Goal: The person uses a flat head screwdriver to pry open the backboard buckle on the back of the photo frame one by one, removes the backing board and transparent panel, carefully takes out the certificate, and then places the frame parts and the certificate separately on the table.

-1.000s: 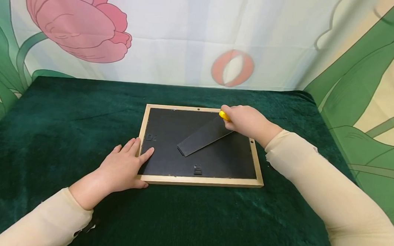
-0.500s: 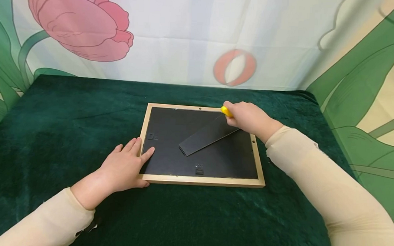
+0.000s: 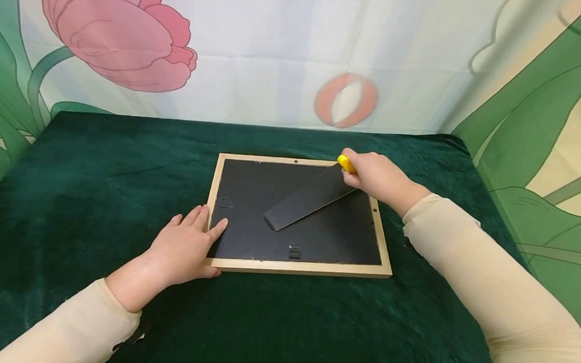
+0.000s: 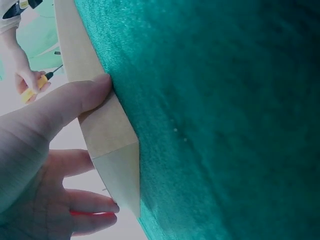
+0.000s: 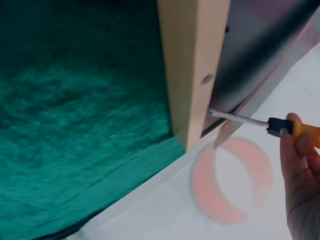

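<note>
Here the right grip (image 3: 376, 178) is clenching a yellow screwdriver (image 5: 272, 125), its tip lying at the picture frame (image 3: 297, 267)'s far corner; the left grip (image 3: 185, 247), fingers flat, is pressing the near corner.

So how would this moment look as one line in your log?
left hand: rests on picture frame corner | right hand: holds yellow screwdriver, tip at frame's inner edge | surface: green cloth

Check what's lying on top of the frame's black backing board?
On the backing board: a black stand flap lying diagonally, two small clips, left hand fingers at its left edge. The flap's far end is hidden by the right hand holding a screwdriver.
</note>
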